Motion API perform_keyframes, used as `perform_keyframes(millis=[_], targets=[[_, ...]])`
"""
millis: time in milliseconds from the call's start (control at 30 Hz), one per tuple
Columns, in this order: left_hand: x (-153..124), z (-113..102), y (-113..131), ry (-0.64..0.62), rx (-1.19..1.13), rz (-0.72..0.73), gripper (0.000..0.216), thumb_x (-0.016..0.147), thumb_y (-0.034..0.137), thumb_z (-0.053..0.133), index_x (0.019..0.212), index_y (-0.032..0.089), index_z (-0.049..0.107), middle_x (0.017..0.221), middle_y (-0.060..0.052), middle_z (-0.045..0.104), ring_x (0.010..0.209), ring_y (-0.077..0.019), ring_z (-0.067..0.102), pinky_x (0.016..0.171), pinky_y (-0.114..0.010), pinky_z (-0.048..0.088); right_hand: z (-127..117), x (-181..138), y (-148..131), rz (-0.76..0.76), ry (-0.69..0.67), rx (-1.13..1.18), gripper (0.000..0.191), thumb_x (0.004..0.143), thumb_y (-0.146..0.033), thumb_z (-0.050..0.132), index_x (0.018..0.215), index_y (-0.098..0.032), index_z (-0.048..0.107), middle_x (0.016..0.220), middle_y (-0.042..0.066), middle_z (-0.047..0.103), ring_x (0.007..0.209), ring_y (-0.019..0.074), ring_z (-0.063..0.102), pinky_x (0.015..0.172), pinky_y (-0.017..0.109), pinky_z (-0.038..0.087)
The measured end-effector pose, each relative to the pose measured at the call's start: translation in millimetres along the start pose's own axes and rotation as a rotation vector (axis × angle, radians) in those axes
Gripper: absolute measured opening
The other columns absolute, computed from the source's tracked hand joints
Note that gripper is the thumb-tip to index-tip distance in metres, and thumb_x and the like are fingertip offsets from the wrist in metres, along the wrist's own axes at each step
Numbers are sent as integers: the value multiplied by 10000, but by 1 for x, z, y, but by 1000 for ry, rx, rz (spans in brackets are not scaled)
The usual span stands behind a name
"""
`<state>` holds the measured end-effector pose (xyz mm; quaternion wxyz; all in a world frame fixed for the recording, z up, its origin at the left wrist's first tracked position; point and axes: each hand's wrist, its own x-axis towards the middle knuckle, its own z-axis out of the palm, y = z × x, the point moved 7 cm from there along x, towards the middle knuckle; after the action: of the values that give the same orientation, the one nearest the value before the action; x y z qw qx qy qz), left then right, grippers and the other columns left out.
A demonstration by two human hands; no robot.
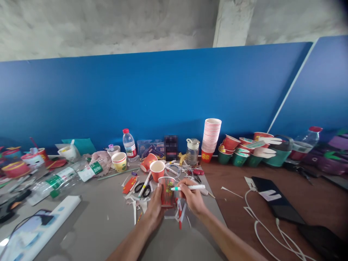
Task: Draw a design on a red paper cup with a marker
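Note:
My left hand (154, 203) is closed round the side of a dark red cup (167, 195) with a pale rim and green-yellow marks on its front. In my right hand (191, 197), fingers pinch a white marker pen (194, 187) with a green end. That green end points left and meets or nearly meets the cup's marked side; I cannot tell which. Just behind the cup stands a red paper cup (157, 170), with another red cup (148, 162) tipped beside it. Black-handled scissors (146, 190) and a second white pen (145, 184) lie left of my left hand.
Paper scraps (136, 203) litter the grey mat (100, 221). Behind are a water bottle (129, 145), a glass jug (193, 152) and a tall cup stack (211, 136). Lying bottles (57, 181) and a power strip (49, 232) are left; a phone (277, 199) and white cable (257, 232) right.

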<state>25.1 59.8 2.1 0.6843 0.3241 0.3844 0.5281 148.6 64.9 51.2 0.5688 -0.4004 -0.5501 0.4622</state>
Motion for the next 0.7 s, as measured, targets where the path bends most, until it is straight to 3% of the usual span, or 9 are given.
perform_keyframes(millis=[133, 300, 467, 633, 700], targets=[[2, -2, -4, 1, 1, -25, 562, 683, 640, 555, 934, 139, 595, 641, -30, 653, 562, -175, 608, 554, -279, 448, 19, -6, 3, 46, -253, 0, 213, 765, -336, 501, 653, -160, 544, 457, -42, 461, 411, 75, 374, 401, 189, 274], [2, -2, -3, 19, 8, -22, 535, 679, 617, 575, 916, 139, 596, 644, -24, 647, 538, -154, 580, 509, -261, 433, 1, 1, 1, 10, -51, -16, 242, 775, -377, 471, 647, -175, 508, 455, -54, 416, 406, 76, 347, 402, 194, 261], [-1, 7, 1, 1, -37, -25, 514, 624, 584, 643, 865, 134, 586, 616, -11, 627, 515, -148, 569, 514, -259, 431, 18, -4, 3, 70, -283, -51, 185, 755, -329, 481, 669, -171, 525, 466, -48, 448, 416, 81, 380, 408, 192, 284], [-2, 6, 5, 48, -8, -1, 448, 614, 509, 684, 863, 151, 582, 629, 8, 611, 552, -143, 574, 530, -241, 421, 6, -1, -12, -34, -123, -99, 177, 762, -274, 461, 628, -172, 514, 464, -47, 433, 424, 81, 371, 419, 196, 292], [-3, 4, 5, 68, 21, 2, 406, 623, 497, 677, 830, 162, 580, 632, 8, 611, 570, -150, 577, 543, -247, 426, 11, -2, -13, -17, -204, -104, 162, 753, -260, 474, 625, -171, 519, 462, -49, 434, 420, 80, 373, 413, 194, 291]])
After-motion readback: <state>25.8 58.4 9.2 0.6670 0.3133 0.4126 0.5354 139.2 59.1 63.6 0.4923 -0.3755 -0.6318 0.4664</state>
